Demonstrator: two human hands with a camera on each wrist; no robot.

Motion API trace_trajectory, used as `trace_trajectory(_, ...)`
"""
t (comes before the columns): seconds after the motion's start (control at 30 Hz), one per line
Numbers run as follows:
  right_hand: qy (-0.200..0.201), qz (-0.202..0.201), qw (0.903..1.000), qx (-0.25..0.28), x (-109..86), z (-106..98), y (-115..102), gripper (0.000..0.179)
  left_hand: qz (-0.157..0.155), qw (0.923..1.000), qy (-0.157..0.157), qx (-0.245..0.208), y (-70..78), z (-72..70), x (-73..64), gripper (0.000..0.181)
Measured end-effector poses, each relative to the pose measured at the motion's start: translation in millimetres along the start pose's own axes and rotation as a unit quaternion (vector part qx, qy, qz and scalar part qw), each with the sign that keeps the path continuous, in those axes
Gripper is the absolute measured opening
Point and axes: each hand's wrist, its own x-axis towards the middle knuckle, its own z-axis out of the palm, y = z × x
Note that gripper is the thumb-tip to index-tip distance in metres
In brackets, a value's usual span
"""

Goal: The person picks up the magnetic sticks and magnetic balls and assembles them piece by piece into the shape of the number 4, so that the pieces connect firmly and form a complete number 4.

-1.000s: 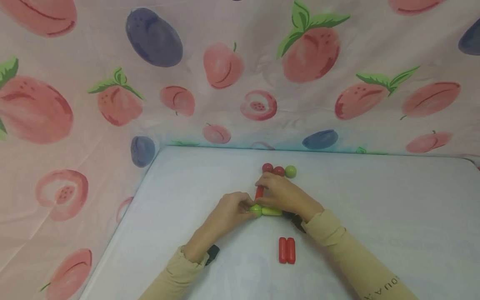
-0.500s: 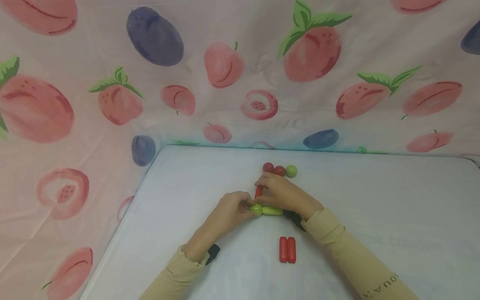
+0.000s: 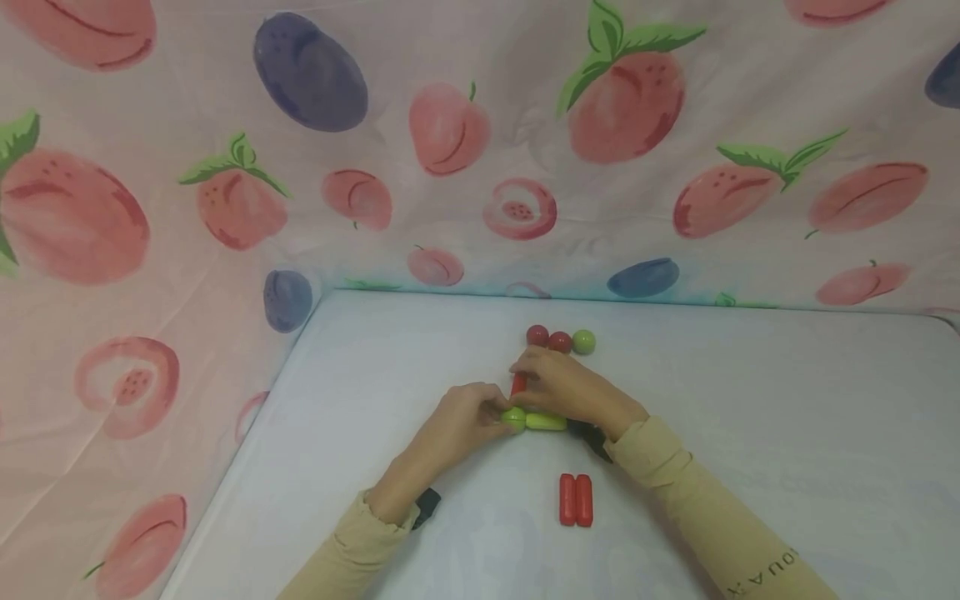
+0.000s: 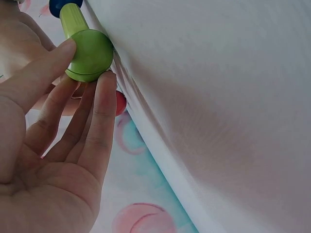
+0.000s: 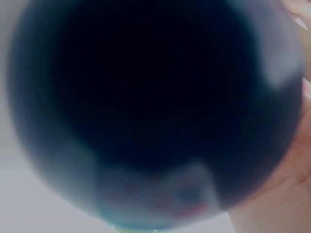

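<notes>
My left hand (image 3: 465, 421) pinches a green ball (image 4: 91, 54) between thumb and fingertips. A yellow-green rod (image 3: 545, 422) joins the ball on its right. At the rod's far end sits a dark blue ball (image 4: 65, 6), partly cut off in the left wrist view. My right hand (image 3: 566, 385) grips a red rod (image 3: 518, 383), which stands out from the green ball toward the back. Very close to the right wrist camera, a dark round ball (image 5: 150, 97) fills most of the view and hides the right fingers.
Two red balls (image 3: 537, 335) and a loose green ball (image 3: 583, 341) sit in a row behind my right hand. Nearer the front, two red rods (image 3: 576, 500) lie side by side on the white table (image 3: 787, 400). A fruit-print cloth (image 3: 450, 217) hangs behind and at left.
</notes>
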Motion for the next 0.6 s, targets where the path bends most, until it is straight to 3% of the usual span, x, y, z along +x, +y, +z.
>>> trace_trajectory(0.6, 0.005, -0.006, 0.9999, 0.007, -0.3, -0.3, -3.5, 0.037, -0.004, 1.0, -0.005, 0.002, 0.0, -0.5, -0.8, 0.025)
